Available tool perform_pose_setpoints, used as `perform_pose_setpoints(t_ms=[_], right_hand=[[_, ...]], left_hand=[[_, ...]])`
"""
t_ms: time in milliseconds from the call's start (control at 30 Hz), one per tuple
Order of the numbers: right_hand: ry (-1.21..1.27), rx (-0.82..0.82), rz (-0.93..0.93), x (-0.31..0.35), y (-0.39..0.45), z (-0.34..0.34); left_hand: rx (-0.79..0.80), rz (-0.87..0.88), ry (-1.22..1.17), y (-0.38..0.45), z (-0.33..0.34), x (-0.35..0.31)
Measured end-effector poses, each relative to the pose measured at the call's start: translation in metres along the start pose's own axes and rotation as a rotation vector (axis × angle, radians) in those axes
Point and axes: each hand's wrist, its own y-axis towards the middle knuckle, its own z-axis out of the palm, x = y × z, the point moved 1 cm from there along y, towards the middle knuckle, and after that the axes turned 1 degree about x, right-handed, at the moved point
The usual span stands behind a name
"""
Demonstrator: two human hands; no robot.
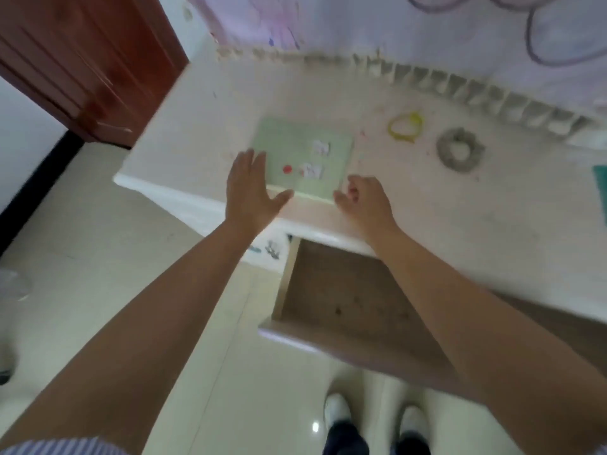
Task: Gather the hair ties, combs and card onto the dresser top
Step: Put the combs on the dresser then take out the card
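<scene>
Your left hand (251,188) is spread flat, palm down, at the near-left corner of the green card (303,156), gripping nothing; your right hand (361,200) is curled at the card's near-right corner, and motion blur means you cannot tell whether its fingers pinch the edge or just rest there. The card lies flat on the dresser top (460,218), close to the front edge. The yellow hair tie (404,127) and grey scrunchie (460,149) lie further right, apart from each other and from the card. A teal item (601,195) is cut off at the right border, unidentifiable. No combs can be made out. Risks: the card sits so near the front lip that a pull toward you could slide it off into the open drawer (345,290) below or onto the floor. The drawer juts out right above your shoes, so stepping in could knock it. A fast sweep right could flick the light ties away. Writing: the card carries a red dot and two small white patches, too blurred to read; no brand is legible anywhere.
</scene>
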Motion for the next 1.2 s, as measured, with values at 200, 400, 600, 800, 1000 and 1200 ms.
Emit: perform_pose_setpoints(t_ms=[200, 400, 600, 800, 1000, 1200], right_hand=[[-0.511, 0.044, -0.339, -0.105, -0.151, -0.018], [-0.875, 0.286, -0.133, -0.185, -0.208, -0.057], [-0.843, 0.192, -0.121, -0.185, -0.205, -0.069], [-0.802, 0.103, -0.077, -0.195, -0.199, -0.082], [-0.849, 0.129, -0.007, -0.181, -0.166, -0.100], [-0.802, -0.141, -0.112, -0.173, -0.141, -0.120]], left_hand=[[0.277, 0.835, 0.202, -0.140, 0.067, -0.064], [0.304, 1.114, 0.411, -0.161, 0.099, -0.087], [0.483, 1.052, 0.570, -0.152, 0.107, -0.101], [0.566, 0.905, 0.618, -0.139, 0.092, -0.114], [0.533, 0.722, 0.595, -0.100, 0.073, -0.126], [0.487, 0.637, 0.520, -0.084, 0.074, -0.139]])
